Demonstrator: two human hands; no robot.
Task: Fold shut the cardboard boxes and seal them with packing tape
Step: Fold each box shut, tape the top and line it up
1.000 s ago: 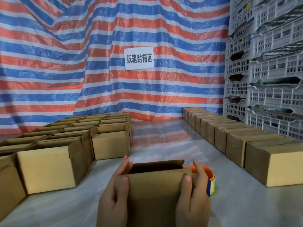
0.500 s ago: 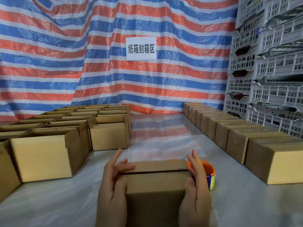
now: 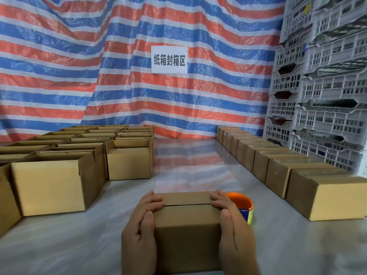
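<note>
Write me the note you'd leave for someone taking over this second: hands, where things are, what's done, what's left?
Left hand and right hand each grip an end of the box, fingers curled over its top flaps.
Tape roll sits on the table just behind the right hand.
Done: this box's flaps are folded shut; no tape shows on the seam.
Left: tape it, then the open boxes on the left.

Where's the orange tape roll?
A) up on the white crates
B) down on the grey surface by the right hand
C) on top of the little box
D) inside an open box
B: the orange tape roll sits on the grey surface just behind the right hand, beside the closed box.
</note>
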